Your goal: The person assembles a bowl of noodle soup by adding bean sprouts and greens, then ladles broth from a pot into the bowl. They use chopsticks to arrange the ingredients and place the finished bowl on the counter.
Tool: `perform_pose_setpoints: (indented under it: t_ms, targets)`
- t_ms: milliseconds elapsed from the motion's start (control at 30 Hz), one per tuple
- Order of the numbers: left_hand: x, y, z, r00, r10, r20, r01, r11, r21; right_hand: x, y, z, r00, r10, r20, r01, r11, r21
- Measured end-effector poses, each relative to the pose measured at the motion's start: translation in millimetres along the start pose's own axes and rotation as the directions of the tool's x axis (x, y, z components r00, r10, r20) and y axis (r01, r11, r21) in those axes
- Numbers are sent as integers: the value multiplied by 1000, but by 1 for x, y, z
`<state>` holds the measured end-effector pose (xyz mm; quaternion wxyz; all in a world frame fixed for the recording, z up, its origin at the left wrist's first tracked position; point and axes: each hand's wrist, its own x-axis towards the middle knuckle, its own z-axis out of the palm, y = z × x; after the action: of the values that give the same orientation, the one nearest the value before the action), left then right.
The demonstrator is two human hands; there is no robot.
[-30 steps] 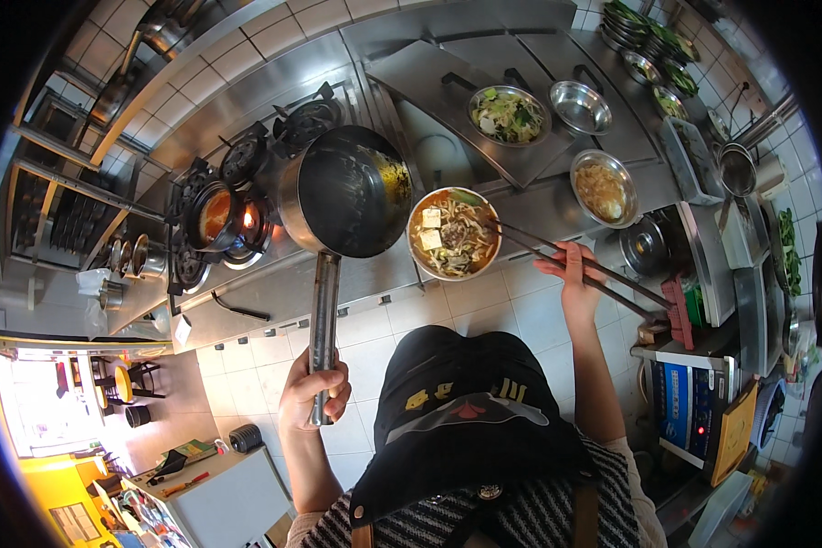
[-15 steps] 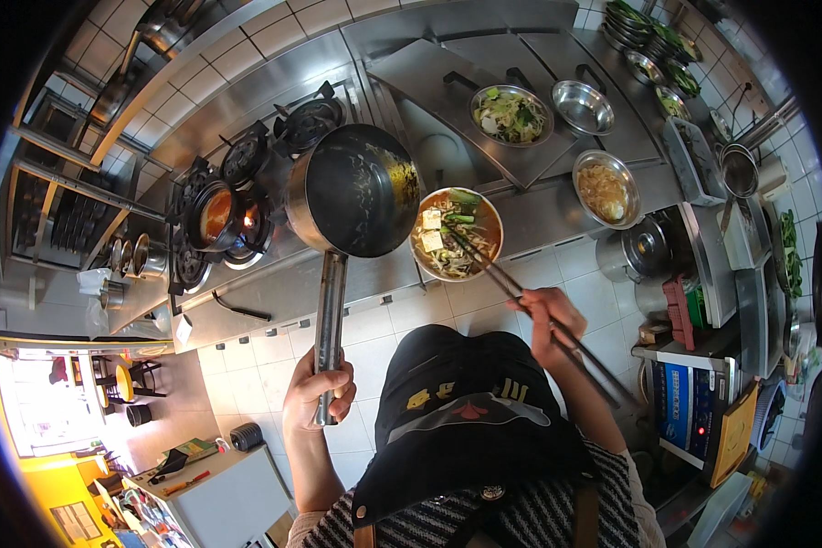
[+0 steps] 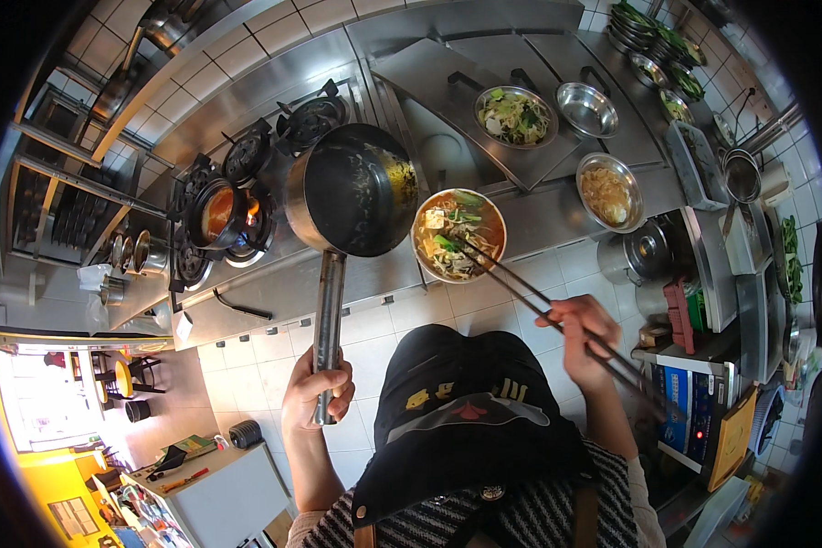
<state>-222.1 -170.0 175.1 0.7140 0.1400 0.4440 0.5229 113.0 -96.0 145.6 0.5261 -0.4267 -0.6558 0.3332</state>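
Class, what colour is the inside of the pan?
The pan is mostly black inside, with yellowish patches at right; head view.

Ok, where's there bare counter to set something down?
Bare steel counter lies between the tofu soup bowl and the metal bowl of brownish food. It's crowded left of the soup with the saucepan and burners; chopsticks slant in from the lower right.

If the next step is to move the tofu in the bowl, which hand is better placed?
Probably the right hand: it holds the chopsticks, whose tips reach into the bowl. The left hand is occupied, gripping the pan handle.
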Motion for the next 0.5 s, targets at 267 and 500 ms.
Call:
perform_pose_setpoints:
  t_ms: [267, 500]
  targets:
    - [2, 3, -3, 1000, 6, 18, -6, 1000, -22, 36, 34, -17, 994, -13, -105, 8, 999, -51]
    - [1, 3, 1, 1000, 10, 18, -10, 1000, -28, 46, 79, -3, 995, 76, -71, -75, 997, 27]
